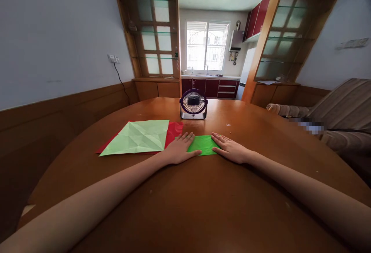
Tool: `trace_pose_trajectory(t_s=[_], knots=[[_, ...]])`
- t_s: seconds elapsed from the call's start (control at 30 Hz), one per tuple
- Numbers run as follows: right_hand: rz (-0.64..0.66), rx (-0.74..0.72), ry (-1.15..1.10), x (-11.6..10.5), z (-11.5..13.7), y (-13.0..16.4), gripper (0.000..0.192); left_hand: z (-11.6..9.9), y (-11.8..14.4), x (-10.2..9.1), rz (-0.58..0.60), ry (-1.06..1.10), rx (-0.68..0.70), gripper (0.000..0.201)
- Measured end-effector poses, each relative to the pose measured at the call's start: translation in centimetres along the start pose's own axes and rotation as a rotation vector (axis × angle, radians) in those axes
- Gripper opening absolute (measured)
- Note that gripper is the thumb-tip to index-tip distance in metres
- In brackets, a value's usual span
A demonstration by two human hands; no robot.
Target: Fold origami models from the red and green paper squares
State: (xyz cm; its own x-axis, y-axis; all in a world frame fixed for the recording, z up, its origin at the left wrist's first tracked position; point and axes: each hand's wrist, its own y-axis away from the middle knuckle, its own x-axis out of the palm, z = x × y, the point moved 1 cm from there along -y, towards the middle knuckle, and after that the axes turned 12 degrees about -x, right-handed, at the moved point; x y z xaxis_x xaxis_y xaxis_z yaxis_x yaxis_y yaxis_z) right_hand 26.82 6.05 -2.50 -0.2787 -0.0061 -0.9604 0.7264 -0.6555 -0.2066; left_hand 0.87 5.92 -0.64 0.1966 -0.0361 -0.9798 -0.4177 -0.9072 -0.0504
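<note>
Centre frame: my left hand [179, 149] and right hand [231, 148] lie flat, fingers spread, each pressing one end of the bright green paper [203, 145], whose long axis runs left to right between them, equally near both. It looks folded into a narrow strip, flat on the brown table [203, 199]. Farther left, pale green creased sheet [139, 137] over red sheet [174, 129]; beyond, a small fan [193, 104].
</note>
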Motion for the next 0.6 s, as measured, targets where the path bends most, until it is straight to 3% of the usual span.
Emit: trace_pose_trajectory(t_s=[0.17, 0.37, 0.6], knots=[[-0.001, -0.016, 0.049, -0.8, 0.8, 0.1, 0.072, 1.4, 0.6, 0.0, -0.025, -0.005, -0.027, 0.093], [-0.142, -0.097, 0.105, -1.0, 4.0, -2.5, 0.062, 1.4, 0.5, 0.3, -0.026, -0.045, -0.024, 0.096], [0.052, -0.072, 0.027, 1.0, 5.8, -5.1, 0.064, 1.4, 0.6, 0.2, -0.043, -0.058, -0.017, 0.092]])
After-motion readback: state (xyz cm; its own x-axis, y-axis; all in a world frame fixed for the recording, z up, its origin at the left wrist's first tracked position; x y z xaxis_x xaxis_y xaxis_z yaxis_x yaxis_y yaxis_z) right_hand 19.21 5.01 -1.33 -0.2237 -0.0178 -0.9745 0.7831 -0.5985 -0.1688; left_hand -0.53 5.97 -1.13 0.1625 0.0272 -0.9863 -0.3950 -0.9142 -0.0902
